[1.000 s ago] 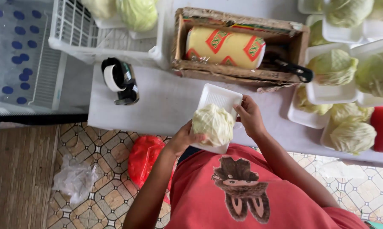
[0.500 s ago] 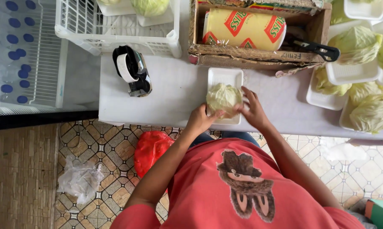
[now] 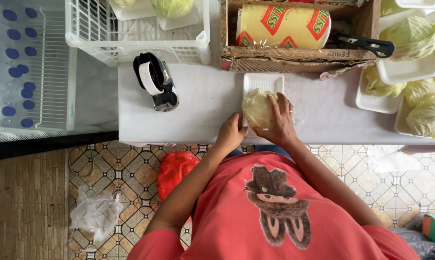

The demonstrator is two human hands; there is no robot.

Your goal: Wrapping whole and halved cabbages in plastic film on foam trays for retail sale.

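White desk [image 3: 198,103] underneath, both hands cup the pale green cabbage piece [image 3: 257,107] on its white foam tray [image 3: 263,82]; seat it centred, I'd say, right hand [image 3: 276,120] pressing, left hand [image 3: 231,135] steadying.

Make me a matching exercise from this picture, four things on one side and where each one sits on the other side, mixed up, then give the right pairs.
Things:
1. cabbage piece
2. tape dispenser
3. yellow roll
4. red bag

Places:
A. inside the cardboard box
B. on the tiled floor
C. on the white foam tray, under the right hand
D. on the white table, beside the white crate

Pairs: 1-C, 2-D, 3-A, 4-B
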